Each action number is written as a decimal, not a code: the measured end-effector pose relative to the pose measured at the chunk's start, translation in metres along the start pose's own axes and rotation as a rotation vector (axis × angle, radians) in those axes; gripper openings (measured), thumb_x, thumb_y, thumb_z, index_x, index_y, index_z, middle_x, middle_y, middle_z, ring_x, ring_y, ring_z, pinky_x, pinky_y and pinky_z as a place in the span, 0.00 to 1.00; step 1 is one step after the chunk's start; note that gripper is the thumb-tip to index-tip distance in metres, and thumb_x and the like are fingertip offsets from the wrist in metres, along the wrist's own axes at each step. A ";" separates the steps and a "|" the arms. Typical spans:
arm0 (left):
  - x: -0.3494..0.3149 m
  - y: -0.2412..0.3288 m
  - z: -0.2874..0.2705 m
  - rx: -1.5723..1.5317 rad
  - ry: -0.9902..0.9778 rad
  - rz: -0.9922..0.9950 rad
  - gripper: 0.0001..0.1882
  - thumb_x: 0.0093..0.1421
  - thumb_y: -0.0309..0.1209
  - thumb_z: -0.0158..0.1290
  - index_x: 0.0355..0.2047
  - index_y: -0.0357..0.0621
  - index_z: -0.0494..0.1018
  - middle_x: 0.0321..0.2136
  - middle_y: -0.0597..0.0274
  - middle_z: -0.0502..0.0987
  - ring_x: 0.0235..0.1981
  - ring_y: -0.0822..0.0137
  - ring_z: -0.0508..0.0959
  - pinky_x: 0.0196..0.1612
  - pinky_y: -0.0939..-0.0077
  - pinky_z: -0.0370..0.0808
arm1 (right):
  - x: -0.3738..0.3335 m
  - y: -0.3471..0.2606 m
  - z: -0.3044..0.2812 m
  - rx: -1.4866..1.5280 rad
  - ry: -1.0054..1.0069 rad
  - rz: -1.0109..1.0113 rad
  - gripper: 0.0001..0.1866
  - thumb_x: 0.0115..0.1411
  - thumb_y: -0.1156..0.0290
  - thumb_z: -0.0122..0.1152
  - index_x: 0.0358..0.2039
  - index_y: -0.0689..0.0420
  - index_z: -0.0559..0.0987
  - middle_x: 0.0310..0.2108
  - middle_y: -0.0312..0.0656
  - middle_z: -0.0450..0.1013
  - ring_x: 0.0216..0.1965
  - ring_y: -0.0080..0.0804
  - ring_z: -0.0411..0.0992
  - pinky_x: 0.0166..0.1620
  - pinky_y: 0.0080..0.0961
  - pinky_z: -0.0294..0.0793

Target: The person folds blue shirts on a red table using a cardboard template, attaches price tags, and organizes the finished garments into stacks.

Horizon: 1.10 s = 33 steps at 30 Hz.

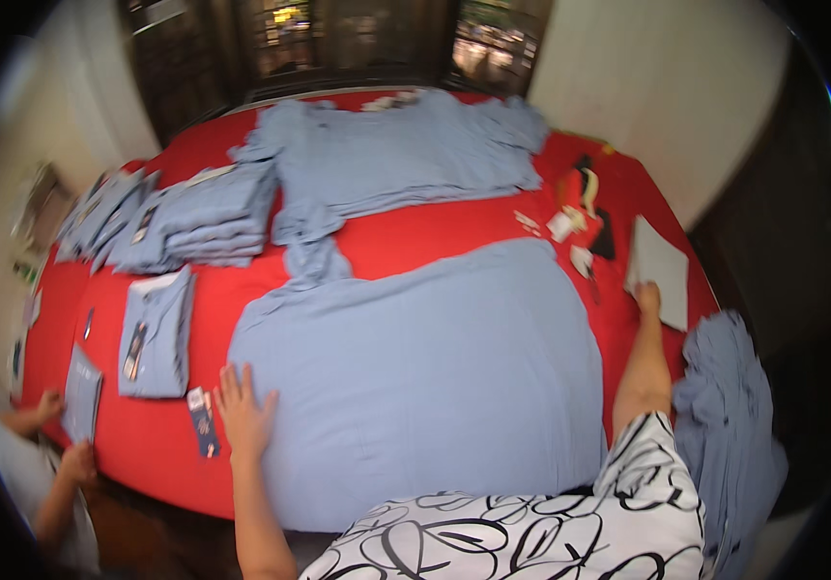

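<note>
A light blue shirt lies spread flat in front of me, one sleeve stretching off to its upper left. On the shirt's left edge my left hand rests flat with its fingers spread. Beside that hand, on the red cloth, is a dark blue hang tag. My right arm reaches out past the shirt's right side. There my right hand grips the near left edge of a white rectangular sheet, perhaps card or a stack of paper; its fingers are partly blurred.
Folded blue shirts are piled at the left, with one folded shirt nearer. Another shirt lies spread at the back. Crumpled blue cloth hangs at the right edge. Small items lie far right. A co-worker's hands hold a folded grey-blue piece.
</note>
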<state>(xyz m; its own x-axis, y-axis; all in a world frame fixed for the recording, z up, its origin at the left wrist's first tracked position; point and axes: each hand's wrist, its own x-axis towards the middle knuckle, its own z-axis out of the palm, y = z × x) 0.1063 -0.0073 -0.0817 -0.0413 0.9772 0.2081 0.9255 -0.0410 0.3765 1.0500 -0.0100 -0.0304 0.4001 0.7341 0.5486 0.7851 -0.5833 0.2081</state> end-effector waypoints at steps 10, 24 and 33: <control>-0.025 -0.041 -0.055 0.170 0.130 -0.011 0.28 0.61 0.41 0.54 0.60 0.46 0.68 0.64 0.55 0.64 0.65 0.54 0.60 0.65 0.52 0.56 | -0.013 -0.239 -0.282 1.182 0.236 -0.092 0.17 0.71 0.67 0.46 0.53 0.65 0.74 0.42 0.46 0.78 0.39 0.37 0.77 0.44 0.29 0.74; -0.171 -0.057 -0.117 -0.202 -0.038 -0.490 0.18 0.51 0.35 0.66 0.34 0.39 0.70 0.32 0.54 0.76 0.34 0.53 0.78 0.37 0.59 0.73 | -0.257 -0.522 -0.306 1.398 -0.840 -0.728 0.15 0.66 0.69 0.51 0.48 0.64 0.75 0.37 0.52 0.79 0.39 0.44 0.77 0.45 0.34 0.74; -0.158 -0.028 -0.094 0.041 0.327 -0.294 0.11 0.53 0.26 0.59 0.38 0.43 0.74 0.43 0.54 0.75 0.48 0.53 0.73 0.51 0.61 0.70 | -0.277 -0.564 -0.314 1.136 -0.654 -0.880 0.12 0.66 0.72 0.48 0.42 0.64 0.77 0.35 0.57 0.78 0.38 0.55 0.76 0.42 0.40 0.73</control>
<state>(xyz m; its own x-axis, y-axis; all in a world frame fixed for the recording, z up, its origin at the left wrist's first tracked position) 0.0515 -0.1804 -0.0400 -0.4158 0.8286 0.3749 0.8705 0.2432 0.4278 0.3480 0.0069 -0.0453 -0.4627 0.8814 0.0955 0.6830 0.4231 -0.5955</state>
